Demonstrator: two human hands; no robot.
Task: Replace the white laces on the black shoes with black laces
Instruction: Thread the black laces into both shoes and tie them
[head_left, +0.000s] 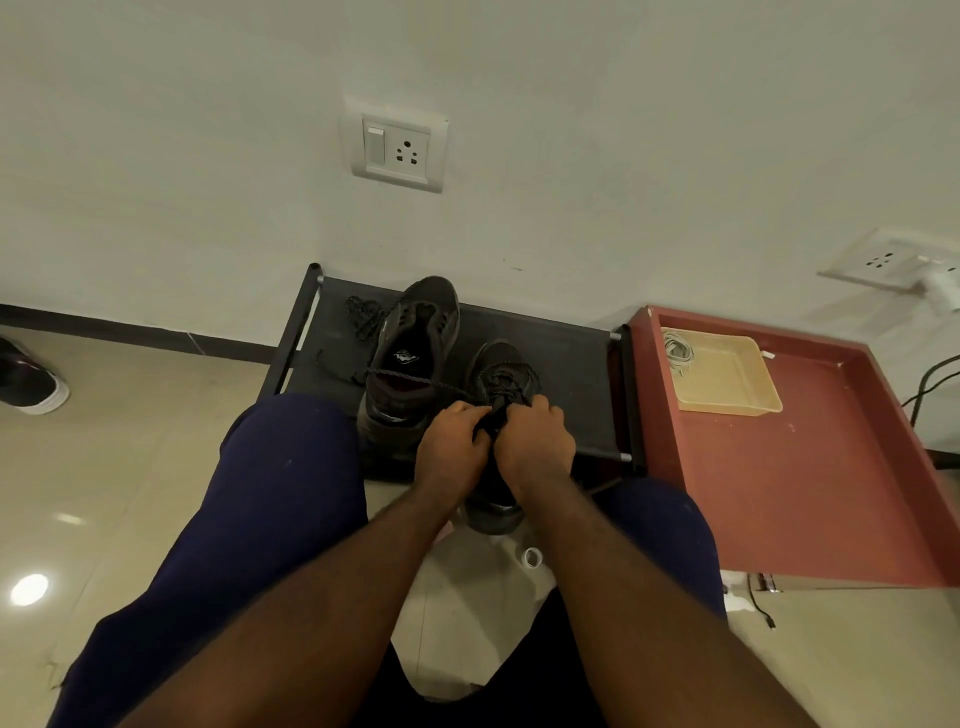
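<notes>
Together, our left hand (451, 441) and right hand (535, 441) are pinching a black lace (415, 378) with curled fingers, knuckles touching, over the right-hand shoe (503, 371) at the near edge of the black rack (566, 358). From our left hand the lace is running left across the left-hand shoe (415, 338), which is standing unlaced. At the rack's far left, a second black lace (363, 314) is lying bundled. White laces (677, 353) are sitting in a beige tray (737, 389) on the red table (805, 493) to the right.

Both hands (498, 441) pinch black lace (415, 379) (right shoe (501, 379))
</notes>
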